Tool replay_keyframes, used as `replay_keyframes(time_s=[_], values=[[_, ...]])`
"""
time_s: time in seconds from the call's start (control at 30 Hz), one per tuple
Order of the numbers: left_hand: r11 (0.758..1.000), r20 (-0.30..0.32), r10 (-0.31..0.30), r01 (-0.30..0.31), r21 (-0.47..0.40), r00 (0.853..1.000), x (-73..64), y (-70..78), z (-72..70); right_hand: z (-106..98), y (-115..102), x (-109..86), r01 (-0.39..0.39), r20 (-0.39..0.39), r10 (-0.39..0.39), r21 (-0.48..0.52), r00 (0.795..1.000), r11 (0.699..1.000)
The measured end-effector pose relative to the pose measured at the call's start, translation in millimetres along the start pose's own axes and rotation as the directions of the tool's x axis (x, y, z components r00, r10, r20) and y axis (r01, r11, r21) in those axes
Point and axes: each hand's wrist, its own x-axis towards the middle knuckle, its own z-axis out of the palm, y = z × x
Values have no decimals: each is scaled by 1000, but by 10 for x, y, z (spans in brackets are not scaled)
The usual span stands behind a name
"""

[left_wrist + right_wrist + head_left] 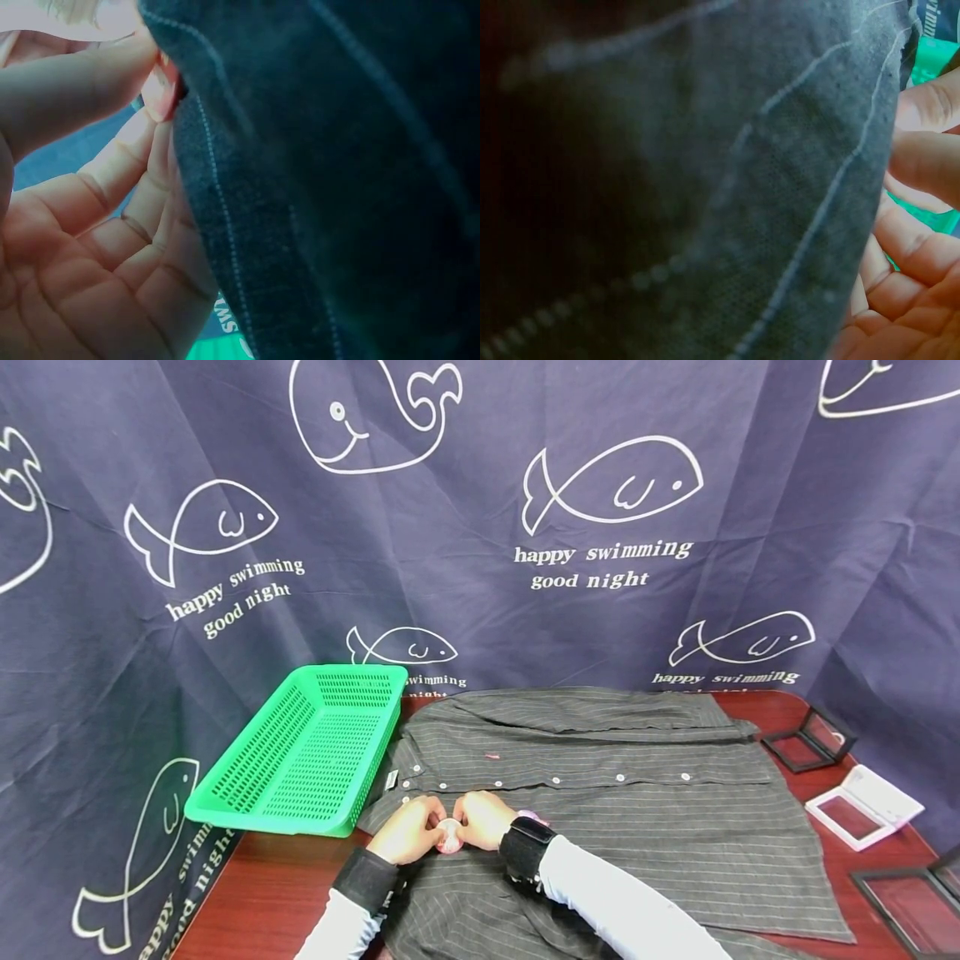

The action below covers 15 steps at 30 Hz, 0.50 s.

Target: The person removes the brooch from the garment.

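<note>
A dark grey pinstriped shirt (675, 827) lies spread out, with white buttons (556, 781) along its placket. Over its collar end both hands meet at a small round pink-and-white disc (450, 837). My left hand (408, 831) pinches the disc from the left; in the left wrist view its pink edge (161, 91) shows between thumb and fingers, right against the cloth. From the other side my right hand (483, 820) grips it with thumb and fingertips. Raised shirt cloth (780, 187) fills most of the right wrist view and hides the disc there.
A green plastic basket (352, 777) stands left of the shirt on the reddish wooden table (255, 877). To the right lie open hinged cases: a black one (795, 752), a white one (862, 814) and another black one (900, 910). Something pink-purple (534, 817) shows beside my right wrist.
</note>
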Motion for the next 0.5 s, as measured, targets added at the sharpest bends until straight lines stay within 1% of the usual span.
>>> replay_keyframes(time_s=[0.1,0.2,0.33,0.5], values=[[1000,5,3,-3,-1,1000,1,1,-4,1,2,2,0,-11,0,10,1000,1000],[1000,24,2,-2,-7,1000,2,1,-12,-4,-1,-2,-12,-19,12,20,1000,1000],[1000,45,16,-15,-17,999,6,-1,-25,-19,-13,-13,-26,-24,27,29,999,999],[999,46,38,-36,-27,998,6,3,-49,-26,-15,-23,-4,-51,6,42,999,999]])
